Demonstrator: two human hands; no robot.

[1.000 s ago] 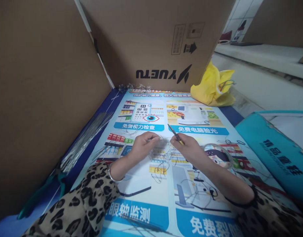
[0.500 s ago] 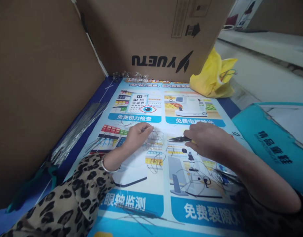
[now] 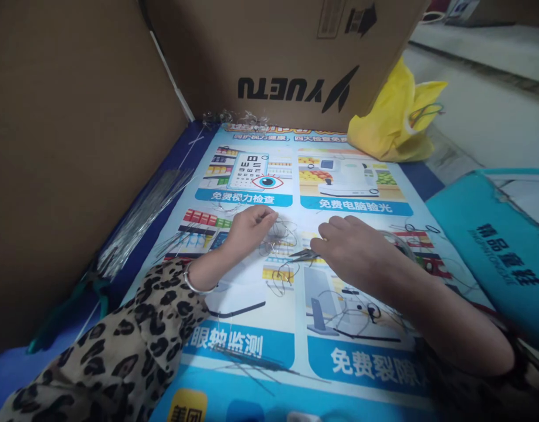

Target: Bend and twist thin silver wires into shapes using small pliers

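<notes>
My left hand [image 3: 250, 230] is closed in a pinch on a thin wire piece [image 3: 280, 237], whose loops hang to the right of the fingertips. My right hand [image 3: 346, 243] is wrapped round a pair of pliers [image 3: 305, 255]. Their dark jaws point left, close to the wire loops; whether they touch is unclear. Below them, more curled wire [image 3: 281, 278] lies on the printed poster [image 3: 269, 384]. A tangle of thin wire [image 3: 361, 310] lies below my right hand, and straight dark wires [image 3: 251, 358] lie near the front.
Cardboard walls [image 3: 75, 117] stand left and behind. A bundle of silvery wires [image 3: 141, 217] and green-handled pliers [image 3: 71, 310] lie at the left. Clear beaded pieces [image 3: 234, 119] sit at the back. A yellow bag [image 3: 390, 129] and a teal box [image 3: 493, 246] are at the right.
My right hand has moved left and slightly down, bringing the pliers nearer the wire loops at my left hand. The camera view has shifted somewhat.
</notes>
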